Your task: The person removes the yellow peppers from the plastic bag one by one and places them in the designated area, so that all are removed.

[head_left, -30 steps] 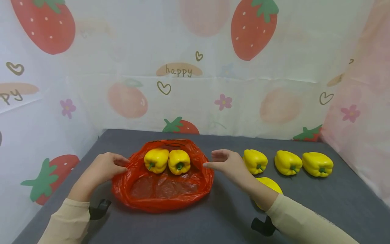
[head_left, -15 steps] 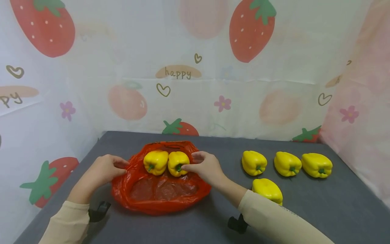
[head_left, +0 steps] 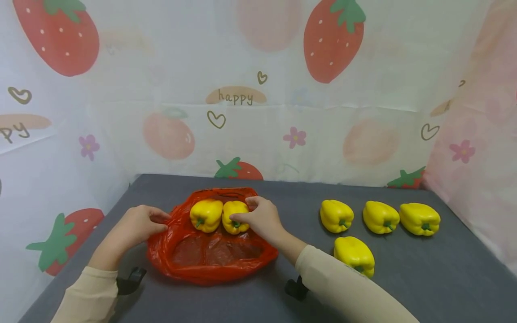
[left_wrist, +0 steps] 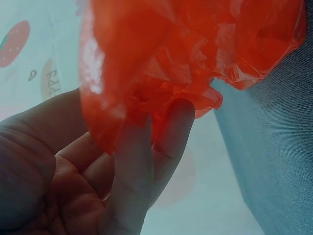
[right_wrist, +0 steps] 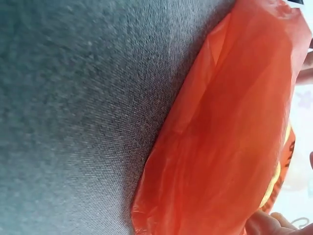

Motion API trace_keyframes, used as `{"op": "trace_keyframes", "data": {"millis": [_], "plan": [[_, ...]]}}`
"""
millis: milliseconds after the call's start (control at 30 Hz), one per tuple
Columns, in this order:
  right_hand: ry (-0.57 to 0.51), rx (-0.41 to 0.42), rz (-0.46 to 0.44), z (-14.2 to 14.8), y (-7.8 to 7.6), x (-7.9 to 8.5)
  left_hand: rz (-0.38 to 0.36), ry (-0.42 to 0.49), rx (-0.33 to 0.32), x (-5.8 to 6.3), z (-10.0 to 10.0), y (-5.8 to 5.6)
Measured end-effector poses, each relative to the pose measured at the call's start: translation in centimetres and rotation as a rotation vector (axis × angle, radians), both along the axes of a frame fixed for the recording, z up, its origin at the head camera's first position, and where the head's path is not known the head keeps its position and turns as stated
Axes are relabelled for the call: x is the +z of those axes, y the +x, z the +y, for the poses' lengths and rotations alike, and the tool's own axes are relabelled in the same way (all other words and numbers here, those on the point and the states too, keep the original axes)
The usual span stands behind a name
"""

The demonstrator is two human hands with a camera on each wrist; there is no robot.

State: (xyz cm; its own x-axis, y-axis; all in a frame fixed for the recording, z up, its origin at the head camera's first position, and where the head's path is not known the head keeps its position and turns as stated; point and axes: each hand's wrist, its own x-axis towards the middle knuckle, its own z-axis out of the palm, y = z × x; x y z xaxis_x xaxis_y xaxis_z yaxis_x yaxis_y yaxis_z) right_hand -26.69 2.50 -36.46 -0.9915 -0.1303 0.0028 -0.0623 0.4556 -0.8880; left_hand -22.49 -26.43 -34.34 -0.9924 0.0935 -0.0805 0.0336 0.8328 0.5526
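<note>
A red plastic bag [head_left: 210,271] lies with its mouth spread on the dark grey table, and two yellow bell peppers sit side by side inside it. My left hand [head_left: 135,226] pinches the left edge of the bag; the left wrist view has its fingers [left_wrist: 173,137] against the crumpled red film [left_wrist: 142,44]. My right hand [head_left: 264,222] reaches in over the right rim and holds the right-hand pepper [head_left: 231,208], thumb across its front and fingers at its far side. The left-hand pepper [head_left: 206,213] touches that one. In the right wrist view the bag wall [right_wrist: 220,127] hides most of the peppers.
Right of the bag, three yellow bell peppers stand in a row: one nearer [head_left: 337,216], one in the middle [head_left: 380,217] and one at the far right [head_left: 420,219]. Another pepper [head_left: 353,253] lies closer, just above the right sleeve [head_left: 343,280]. Strawberry-printed cloth [head_left: 323,148] walls the back and sides.
My right hand has moved left from outside the bag's right rim onto the right-hand pepper, uncovering the nearer loose pepper. The left hand stays at the bag's edge.
</note>
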Motion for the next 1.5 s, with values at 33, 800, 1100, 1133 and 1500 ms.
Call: {"op": "trace_keyframes", "data": {"millis": [33,800,1100,1133,1500], "plan": [[0.009,-0.006,0.001,-0.1,-0.1,0.0,-0.001,0.001,0.000,0.0,0.0,0.0],[0.179,-0.017,-0.013,-1.9,-1.6,-0.7,-0.003,-0.012,-0.006,0.1,0.1,-0.1],[0.170,-0.047,0.013,-2.0,-1.3,-0.9,-0.013,0.004,-0.004,-0.2,0.2,-0.2],[0.172,-0.047,0.012,-2.0,-1.2,-0.9,-0.012,0.004,-0.006,-0.3,0.2,-0.2],[0.176,-0.015,0.039,-1.5,-0.6,-0.3,0.013,-0.006,-0.009,-0.2,-0.1,0.0]]}}
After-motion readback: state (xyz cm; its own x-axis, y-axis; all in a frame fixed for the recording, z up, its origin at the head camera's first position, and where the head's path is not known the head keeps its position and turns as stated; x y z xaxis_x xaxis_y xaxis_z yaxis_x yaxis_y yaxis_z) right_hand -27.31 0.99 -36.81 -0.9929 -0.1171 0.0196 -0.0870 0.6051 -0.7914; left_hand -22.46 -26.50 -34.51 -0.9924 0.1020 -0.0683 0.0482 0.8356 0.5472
